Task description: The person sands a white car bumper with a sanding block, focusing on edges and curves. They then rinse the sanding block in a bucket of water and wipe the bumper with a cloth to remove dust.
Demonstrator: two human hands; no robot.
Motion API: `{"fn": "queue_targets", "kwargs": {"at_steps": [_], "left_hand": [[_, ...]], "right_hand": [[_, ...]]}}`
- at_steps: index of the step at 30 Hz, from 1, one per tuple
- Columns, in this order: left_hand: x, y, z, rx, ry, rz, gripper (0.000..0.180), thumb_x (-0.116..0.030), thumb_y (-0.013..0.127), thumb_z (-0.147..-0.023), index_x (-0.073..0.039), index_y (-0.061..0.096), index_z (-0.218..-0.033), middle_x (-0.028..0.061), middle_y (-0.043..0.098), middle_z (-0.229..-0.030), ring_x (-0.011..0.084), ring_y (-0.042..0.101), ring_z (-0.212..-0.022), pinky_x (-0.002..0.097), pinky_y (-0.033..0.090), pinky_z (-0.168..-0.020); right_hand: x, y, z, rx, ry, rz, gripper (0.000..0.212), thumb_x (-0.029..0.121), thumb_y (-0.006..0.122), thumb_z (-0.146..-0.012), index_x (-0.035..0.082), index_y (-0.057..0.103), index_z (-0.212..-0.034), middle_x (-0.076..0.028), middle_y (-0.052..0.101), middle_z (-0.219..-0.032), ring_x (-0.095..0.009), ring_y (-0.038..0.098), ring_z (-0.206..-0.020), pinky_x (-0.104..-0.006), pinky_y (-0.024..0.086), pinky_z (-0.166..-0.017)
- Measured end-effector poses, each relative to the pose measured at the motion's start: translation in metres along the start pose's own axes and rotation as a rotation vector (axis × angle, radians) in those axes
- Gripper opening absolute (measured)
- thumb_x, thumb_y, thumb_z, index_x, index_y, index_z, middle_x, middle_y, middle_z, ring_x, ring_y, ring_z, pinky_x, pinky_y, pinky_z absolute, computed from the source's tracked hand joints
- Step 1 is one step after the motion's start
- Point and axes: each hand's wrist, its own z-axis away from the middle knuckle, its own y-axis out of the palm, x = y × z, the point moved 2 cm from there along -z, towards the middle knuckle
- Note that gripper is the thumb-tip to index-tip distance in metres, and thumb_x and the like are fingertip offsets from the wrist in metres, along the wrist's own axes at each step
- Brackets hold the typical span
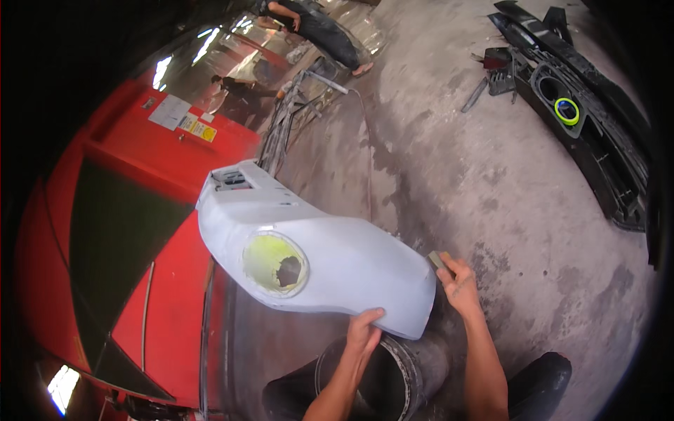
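Note:
A long, pale grey primed vehicle panel, like a bumper section (351,263), stretches across the middle. Its round recess (260,261) is yellow-green inside, with a ragged dark hole. Along the panel's near edge, my left hand (364,333) grips it, thumb on top and fingers hidden underneath. At the right end, my right hand (460,284) pinches a small, flat olive-tan block (437,260), like a sanding block, against or very close to the panel's edge. A dark round bucket (430,361) stands beneath the near right end, between my knees.
A red vehicle body (158,281) stands close on the left. Black bumper parts (583,140) lie on the concrete floor (449,140) at the far right. A thin hose (370,154) runs along the floor. One person (316,31) is at the back, another (242,95) farther left.

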Motion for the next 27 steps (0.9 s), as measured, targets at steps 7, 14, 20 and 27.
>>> {"fn": "queue_targets", "kwargs": {"at_steps": [7,14,20,27], "left_hand": [[0.006,-0.012,-0.010,-0.015,-0.016,-0.028,0.025,-0.001,0.071,-0.077,0.003,0.066,-0.101,0.0160,0.068,-0.104,0.0323,0.066,-0.102,0.0490,0.052,-0.101],[-0.003,0.030,0.002,0.106,-0.012,-0.038,0.037,0.000,0.071,-0.077,0.009,0.065,-0.113,0.0174,0.068,-0.114,0.0327,0.065,-0.112,0.0473,0.050,-0.105],[-0.017,0.029,0.009,0.075,0.045,-0.072,0.036,-0.002,0.071,-0.077,0.009,0.066,-0.112,0.0185,0.067,-0.117,0.0330,0.062,-0.116,0.0476,0.047,-0.108],[-0.004,0.032,0.002,0.111,-0.019,-0.064,0.039,-0.002,0.070,-0.078,0.009,0.063,-0.116,0.0181,0.067,-0.118,0.0338,0.062,-0.116,0.0484,0.047,-0.108]], "right_hand": [[-0.047,0.011,-0.069,0.237,-0.013,-0.197,0.042,0.026,0.064,-0.096,-0.004,0.071,-0.124,-0.025,0.072,-0.124,-0.035,0.070,-0.113,-0.0390,0.051,-0.100],[-0.029,-0.001,-0.099,0.282,-0.011,0.025,0.039,0.020,0.066,-0.098,0.004,0.070,-0.133,-0.016,0.074,-0.124,-0.025,0.068,-0.114,-0.0364,0.050,-0.101],[-0.040,-0.004,-0.027,0.076,0.018,-0.348,0.038,0.019,0.062,-0.100,0.007,0.070,-0.134,-0.015,0.072,-0.129,-0.026,0.066,-0.119,-0.0376,0.048,-0.106],[-0.097,0.031,-0.089,0.258,0.151,-0.714,0.046,0.027,0.064,-0.099,0.002,0.066,-0.138,-0.015,0.065,-0.139,-0.026,0.058,-0.129,-0.0383,0.040,-0.113]]}}
